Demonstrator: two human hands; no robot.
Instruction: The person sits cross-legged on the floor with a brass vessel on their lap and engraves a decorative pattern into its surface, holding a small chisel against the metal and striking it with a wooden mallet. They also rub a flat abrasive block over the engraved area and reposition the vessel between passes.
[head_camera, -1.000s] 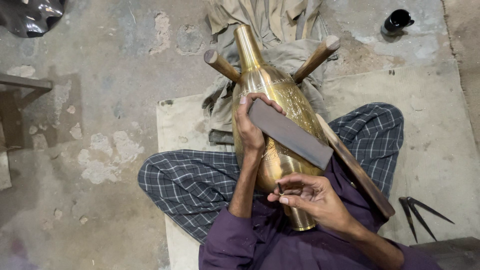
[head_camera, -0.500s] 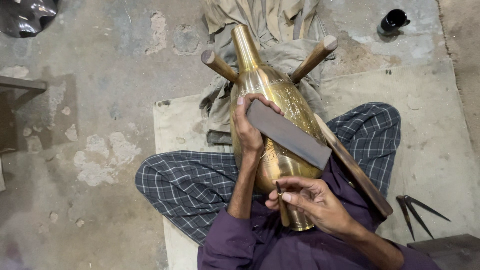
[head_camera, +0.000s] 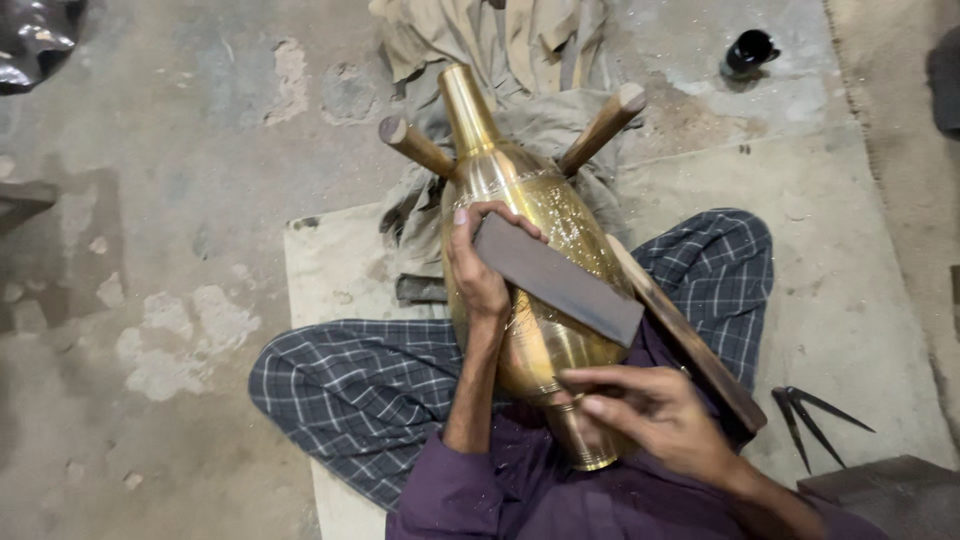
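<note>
Vase (head_camera: 530, 330), brass, long-necked and glossy, lies across the person's lap with its neck pointing away and resting in the fork of two round wooden pegs (head_camera: 600, 125). Its swollen belly carries fine chased patterning; the foot end sits close to the purple shirt. The left hand (head_camera: 478, 270) wraps the vase's left flank, its grip closed around one end of a flat, dull grey bar (head_camera: 560, 280) that lies slantwise over the belly, touching the metal. Out from that grip the bar runs down and to the right, its far end free just above the right hand (head_camera: 650, 415). The right hand's grip is pinched shut on a thin dark tool, mostly hidden by the fingers, its tip against the vase near the foot. Beyond the right grip, a long brown wooden slat (head_camera: 700, 350) runs along the vase's right side, leaving little room there. Left of the left grip, the checked cloth over the knee and a pale mat (head_camera: 330, 270) give open room. Beyond the vase's neck, crumpled tan cloth (head_camera: 500, 50) crowds the pegs. Farther right of the right grip, dark pointed dividers (head_camera: 810, 415) lie on the rough, patchy concrete floor (head_camera: 150, 200), well apart from the hands. A small black cup (head_camera: 748, 50) sits far off past the pegs.
</note>
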